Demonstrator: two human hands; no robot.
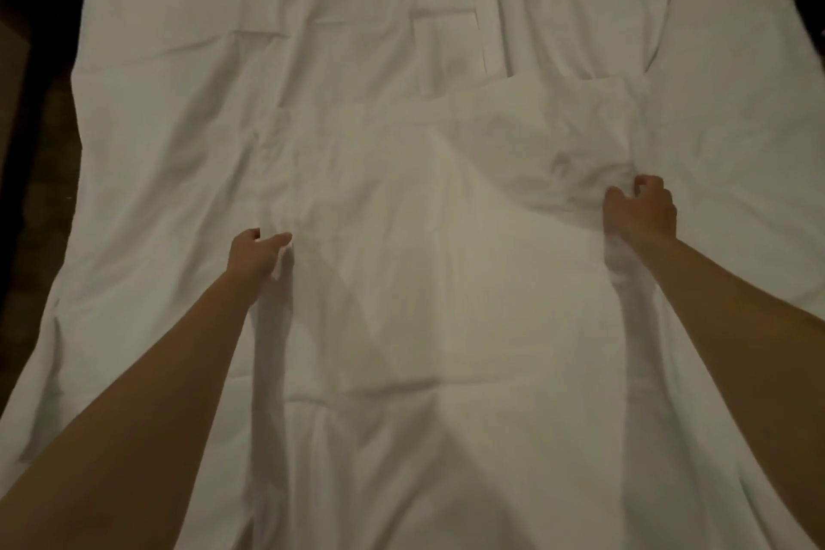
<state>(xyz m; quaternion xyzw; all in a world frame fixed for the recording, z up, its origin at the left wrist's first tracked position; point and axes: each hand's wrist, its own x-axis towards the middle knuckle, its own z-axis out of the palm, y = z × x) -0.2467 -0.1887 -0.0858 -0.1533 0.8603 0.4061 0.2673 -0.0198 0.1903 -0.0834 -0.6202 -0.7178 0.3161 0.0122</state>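
Observation:
A white cloth piece (pixel 437 246) lies spread on a bed covered with a white sheet (pixel 178 112). My left hand (pixel 254 252) grips the cloth's left edge, with fingers and thumb curled round a fold of fabric. At the right edge my right hand (pixel 640 210) clutches a bunched-up part of the same cloth, and creases fan out from that grip. Both forearms reach in from the bottom corners of the view. The cloth's far edge runs across the bed at about mid-height.
Folded white linens (pixel 446 27) lie at the far middle of the bed, with a pillow-like shape (pixel 602 22) to their right. Dark floor (pixel 31 147) borders the bed on the left, and a dark strip shows at the top right corner.

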